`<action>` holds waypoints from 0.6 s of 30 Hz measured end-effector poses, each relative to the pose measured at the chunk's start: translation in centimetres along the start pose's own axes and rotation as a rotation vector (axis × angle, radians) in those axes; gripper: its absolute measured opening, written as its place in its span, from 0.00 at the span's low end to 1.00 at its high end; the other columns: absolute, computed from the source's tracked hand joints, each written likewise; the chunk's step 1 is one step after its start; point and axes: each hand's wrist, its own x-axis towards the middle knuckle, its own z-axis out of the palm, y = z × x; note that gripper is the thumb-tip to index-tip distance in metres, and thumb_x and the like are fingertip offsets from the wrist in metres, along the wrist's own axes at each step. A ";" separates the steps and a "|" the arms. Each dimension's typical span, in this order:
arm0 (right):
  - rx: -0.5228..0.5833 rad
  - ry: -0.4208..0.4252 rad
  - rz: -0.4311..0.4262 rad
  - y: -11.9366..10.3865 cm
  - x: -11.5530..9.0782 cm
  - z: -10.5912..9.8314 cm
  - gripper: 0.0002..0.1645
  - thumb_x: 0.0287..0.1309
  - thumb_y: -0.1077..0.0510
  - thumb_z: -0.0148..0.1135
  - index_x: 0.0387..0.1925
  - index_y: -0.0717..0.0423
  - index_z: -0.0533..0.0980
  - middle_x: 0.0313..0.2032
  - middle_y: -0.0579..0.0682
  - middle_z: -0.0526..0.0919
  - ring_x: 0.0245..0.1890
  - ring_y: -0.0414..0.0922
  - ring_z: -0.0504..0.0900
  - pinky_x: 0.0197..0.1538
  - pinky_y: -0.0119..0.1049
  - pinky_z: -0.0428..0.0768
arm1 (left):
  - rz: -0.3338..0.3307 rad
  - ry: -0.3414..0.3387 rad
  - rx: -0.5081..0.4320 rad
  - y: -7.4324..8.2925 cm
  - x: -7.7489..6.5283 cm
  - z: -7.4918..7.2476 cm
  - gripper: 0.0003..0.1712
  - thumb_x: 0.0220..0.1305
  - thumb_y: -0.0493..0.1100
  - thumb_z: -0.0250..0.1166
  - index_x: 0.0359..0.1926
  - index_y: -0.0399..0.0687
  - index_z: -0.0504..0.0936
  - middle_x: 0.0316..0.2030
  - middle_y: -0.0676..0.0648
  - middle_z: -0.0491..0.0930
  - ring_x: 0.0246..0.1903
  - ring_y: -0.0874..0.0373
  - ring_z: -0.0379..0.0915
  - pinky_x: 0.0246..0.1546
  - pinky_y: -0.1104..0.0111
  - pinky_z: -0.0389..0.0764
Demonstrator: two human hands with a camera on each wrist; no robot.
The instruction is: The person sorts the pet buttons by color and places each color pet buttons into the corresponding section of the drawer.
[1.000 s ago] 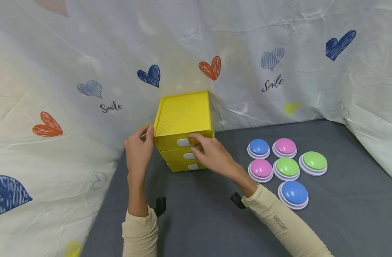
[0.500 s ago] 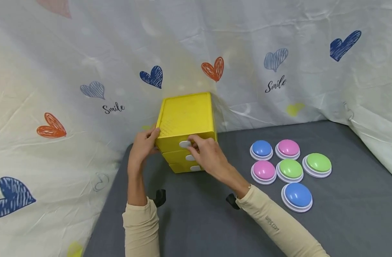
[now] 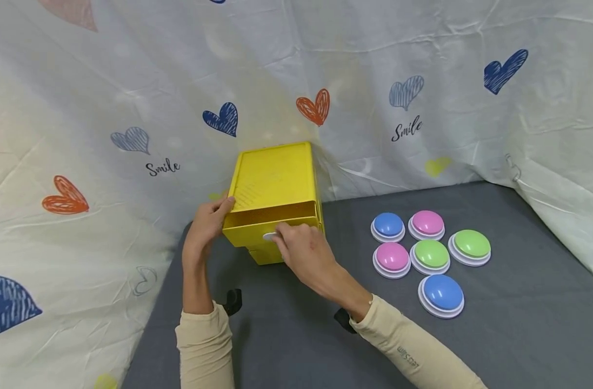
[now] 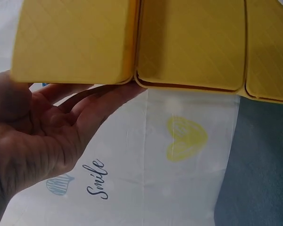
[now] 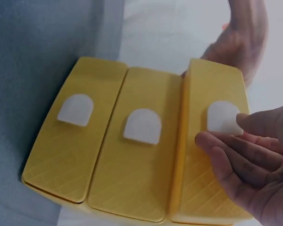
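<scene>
A small yellow drawer cabinet (image 3: 274, 175) stands against the cloth backdrop. Its top drawer (image 3: 245, 236) is pulled partway out, showing a dark gap behind the front. My right hand (image 3: 307, 253) pinches that drawer's white handle (image 5: 221, 116) between thumb and fingers. At the cabinet's left side, my left hand (image 3: 205, 227) steadies it, thumb near the top edge. The left wrist view shows the left hand's extended fingers (image 4: 96, 106) along the side wall. Two lower drawers, with white handles of their own (image 5: 142, 126), are closed in the right wrist view.
Several round push buttons in white bases lie right of the cabinet, among them a blue one (image 3: 443, 293), a pink one (image 3: 392, 256) and a green one (image 3: 472, 243). A dark grey cloth (image 3: 520, 319) covers the table. White cloth with printed hearts (image 3: 354, 65) hangs behind.
The right hand took hold of the top handle and drew the top drawer toward me, out of its closed position. The left hand's thumb has come to the cabinet's top edge.
</scene>
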 end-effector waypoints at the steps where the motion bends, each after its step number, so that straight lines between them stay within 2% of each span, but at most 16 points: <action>1: -0.020 0.003 -0.006 -0.3 -0.1 -0.1 0.12 0.74 0.53 0.64 0.34 0.55 0.81 0.16 0.44 0.75 0.12 0.35 0.67 0.18 0.22 0.58 | 0.002 0.005 0.003 0.0 0.0 -0.1 0.37 0.82 0.64 0.48 0.78 0.47 0.64 0.70 0.43 0.76 0.18 0.69 0.68 0.25 0.74 0.75; 2: -0.039 0.007 -0.011 -0.6 -0.3 -0.2 0.13 0.74 0.53 0.64 0.32 0.55 0.81 0.15 0.44 0.72 0.11 0.35 0.64 0.18 0.22 0.56 | 0.006 0.010 0.000 -0.1 -0.1 -0.2 0.37 0.82 0.64 0.49 0.78 0.47 0.65 0.60 0.46 0.84 0.16 0.68 0.64 0.22 0.74 0.71; 3: -0.059 0.009 -0.013 -0.9 -0.4 -0.3 0.13 0.74 0.54 0.65 0.31 0.55 0.81 0.15 0.43 0.71 0.12 0.35 0.63 0.18 0.22 0.55 | 0.007 0.015 0.002 -0.1 -0.1 -0.2 0.36 0.82 0.64 0.49 0.77 0.46 0.66 0.43 0.48 0.88 0.13 0.67 0.59 0.20 0.73 0.67; 4: -0.079 0.008 -0.013 -1.1 -0.6 -0.4 0.13 0.73 0.55 0.65 0.30 0.55 0.81 0.15 0.43 0.70 0.12 0.34 0.62 0.18 0.22 0.54 | 0.009 0.020 0.005 -0.1 -0.1 -0.2 0.36 0.82 0.63 0.50 0.77 0.45 0.68 0.29 0.52 0.83 0.12 0.66 0.54 0.18 0.72 0.64; 6: -0.109 0.000 -0.014 -1.6 -1.0 -0.6 0.13 0.73 0.56 0.65 0.29 0.55 0.81 0.15 0.42 0.68 0.12 0.34 0.60 0.18 0.21 0.54 | 0.010 0.024 0.012 -0.1 0.0 -0.1 0.37 0.81 0.64 0.50 0.77 0.45 0.68 0.28 0.52 0.83 0.12 0.63 0.50 0.17 0.72 0.60; 7: -0.124 -0.006 -0.018 -1.8 -1.2 -0.7 0.13 0.73 0.57 0.65 0.29 0.55 0.80 0.15 0.42 0.68 0.12 0.34 0.60 0.18 0.21 0.54 | 0.012 0.027 0.019 0.0 -0.1 0.0 0.37 0.81 0.64 0.50 0.76 0.44 0.68 0.37 0.48 0.88 0.14 0.61 0.61 0.19 0.74 0.63; 8: -0.137 -0.012 -0.023 -2.1 -1.4 -0.8 0.14 0.73 0.57 0.65 0.28 0.55 0.80 0.14 0.42 0.68 0.12 0.35 0.60 0.18 0.21 0.55 | 0.010 0.029 0.029 0.0 -0.1 0.0 0.38 0.81 0.64 0.49 0.77 0.43 0.68 0.53 0.44 0.88 0.21 0.60 0.70 0.22 0.75 0.66; 9: -0.148 -0.020 -0.028 -2.3 -1.6 -0.9 0.14 0.73 0.58 0.64 0.27 0.55 0.79 0.14 0.42 0.67 0.11 0.35 0.61 0.17 0.21 0.55 | 0.007 0.030 0.045 0.0 -0.2 0.1 0.38 0.82 0.64 0.48 0.77 0.43 0.66 0.67 0.43 0.80 0.30 0.57 0.79 0.27 0.77 0.69; 10: -0.160 -0.026 -0.034 -2.6 -1.9 -1.1 0.15 0.73 0.58 0.64 0.27 0.55 0.79 0.14 0.43 0.67 0.11 0.36 0.61 0.17 0.21 0.56 | 0.003 0.034 0.051 0.0 -0.2 0.1 0.39 0.82 0.65 0.48 0.77 0.43 0.66 0.76 0.44 0.68 0.42 0.52 0.82 0.32 0.77 0.72; 11: -0.166 -0.032 -0.038 -2.9 -2.1 -1.2 0.16 0.73 0.58 0.64 0.26 0.54 0.78 0.14 0.43 0.67 0.11 0.36 0.62 0.17 0.22 0.56 | -0.002 0.034 0.057 0.0 -0.2 0.2 0.39 0.82 0.65 0.47 0.78 0.44 0.64 0.81 0.48 0.55 0.53 0.49 0.80 0.39 0.75 0.73; 12: -0.176 -0.036 -0.040 -3.1 -2.3 -1.3 0.16 0.73 0.59 0.64 0.25 0.54 0.78 0.14 0.42 0.67 0.11 0.37 0.62 0.17 0.22 0.57 | -0.006 0.037 0.061 0.0 -0.2 0.2 0.39 0.82 0.65 0.47 0.78 0.44 0.63 0.82 0.47 0.55 0.66 0.46 0.74 0.48 0.74 0.76; 13: -0.183 -0.042 -0.042 -3.3 -2.6 -1.5 0.16 0.73 0.59 0.64 0.25 0.54 0.77 0.14 0.42 0.67 0.12 0.37 0.63 0.18 0.23 0.58 | -0.011 0.041 0.064 0.1 -0.2 0.3 0.39 0.82 0.66 0.46 0.78 0.43 0.63 0.82 0.46 0.55 0.74 0.44 0.66 0.54 0.72 0.75; 16: -0.208 -0.055 -0.050 -3.9 -3.1 -1.8 0.15 0.71 0.59 0.65 0.25 0.54 0.77 0.15 0.42 0.67 0.13 0.38 0.65 0.18 0.24 0.59 | -0.013 0.048 0.064 0.0 -0.1 0.4 0.40 0.82 0.66 0.46 0.78 0.43 0.64 0.82 0.45 0.56 0.71 0.40 0.69 0.56 0.68 0.77; 18: -0.220 -0.064 -0.056 -4.1 -3.2 -1.9 0.14 0.70 0.59 0.66 0.26 0.54 0.78 0.16 0.42 0.68 0.14 0.38 0.67 0.19 0.25 0.62 | -0.006 0.054 0.070 -0.1 -0.1 0.3 0.41 0.82 0.67 0.45 0.77 0.41 0.67 0.80 0.41 0.61 0.67 0.38 0.73 0.53 0.71 0.79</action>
